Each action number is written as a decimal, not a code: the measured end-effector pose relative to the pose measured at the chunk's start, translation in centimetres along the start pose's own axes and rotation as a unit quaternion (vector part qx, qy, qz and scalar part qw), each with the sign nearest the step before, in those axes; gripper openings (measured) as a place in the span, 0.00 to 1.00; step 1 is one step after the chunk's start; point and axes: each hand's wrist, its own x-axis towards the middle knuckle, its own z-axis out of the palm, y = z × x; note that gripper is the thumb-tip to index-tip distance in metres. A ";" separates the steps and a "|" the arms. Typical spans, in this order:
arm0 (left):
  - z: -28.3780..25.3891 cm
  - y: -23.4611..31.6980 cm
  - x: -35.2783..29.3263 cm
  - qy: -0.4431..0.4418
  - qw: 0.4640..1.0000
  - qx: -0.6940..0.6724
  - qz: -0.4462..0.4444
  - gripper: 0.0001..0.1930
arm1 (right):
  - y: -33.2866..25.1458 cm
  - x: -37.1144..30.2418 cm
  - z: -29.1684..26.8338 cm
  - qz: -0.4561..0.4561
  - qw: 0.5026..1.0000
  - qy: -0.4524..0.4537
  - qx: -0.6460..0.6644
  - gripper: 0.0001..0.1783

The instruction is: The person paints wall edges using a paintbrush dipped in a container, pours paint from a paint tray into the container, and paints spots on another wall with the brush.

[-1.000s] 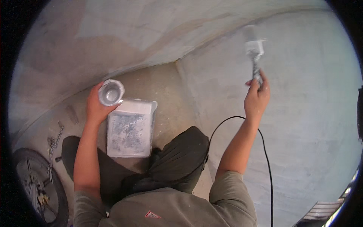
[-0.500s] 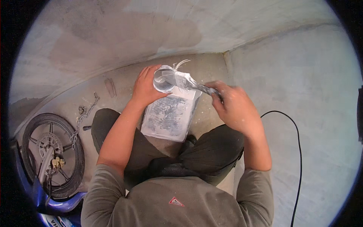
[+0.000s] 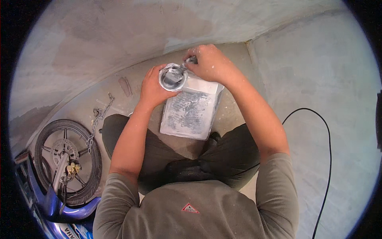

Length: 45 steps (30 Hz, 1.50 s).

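The person squats on the floor (image 3: pixel 234 115), in the corner where two grey walls meet. The left hand (image 3: pixel 153 88) holds a small round cup (image 3: pixel 172 77) with grey paint inside; its fingers are wrapped around the side of the cup, clamped on it. The cup is held above the far edge of a tray (image 3: pixel 190 113), which lies flat on the floor between the knees, its bottom smeared with grey and white paint. The right hand (image 3: pixel 207 63), speckled with pale paint, is closed on the handle of a brush (image 3: pixel 186 67); the fingers are together around it, and the brush head goes down into the cup, so its bristles are hidden. A black cable (image 3: pixel 326 159) runs in a curve over the floor on the right side, well apart from the tray. On the left side a chain (image 3: pixel 97 119) lies on the floor, and near it stands a motorbike wheel (image 3: pixel 67 161) with a blue fender below
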 end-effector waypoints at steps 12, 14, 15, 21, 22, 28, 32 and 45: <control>2.5 -4.7 0.4 0.021 0.993 0.038 -0.110 0.48 | 12.8 -3.3 12.1 0.334 0.854 0.306 0.255 0.30; 2.7 -5.4 0.6 0.034 0.989 0.061 -0.130 0.48 | 15.8 -8.2 18.1 0.488 0.771 0.344 0.222 0.33; 2.7 -5.7 0.7 0.048 0.989 0.061 -0.124 0.48 | 17.1 -10.9 20.9 0.613 0.728 0.213 0.219 0.38; 1.9 -6.1 1.4 0.060 0.988 0.064 -0.128 0.49 | 15.2 -22.5 33.6 0.683 0.708 -0.028 0.178 0.38; 1.7 -6.1 1.6 0.065 0.982 0.098 -0.149 0.48 | 14.5 -23.7 34.2 0.662 0.726 -0.058 0.177 0.36; 1.2 -5.4 2.9 0.075 0.983 0.118 -0.116 0.48 | 13.8 -27.4 34.0 0.625 0.749 -0.091 0.200 0.28; 2.7 -4.7 3.0 0.072 0.986 0.111 -0.096 0.48 | 14.3 -28.3 34.4 0.624 0.758 -0.114 0.149 0.24; 2.8 -3.9 2.8 0.075 0.985 0.127 -0.088 0.49 | 20.4 -28.8 40.1 0.536 0.810 -0.129 0.200 0.30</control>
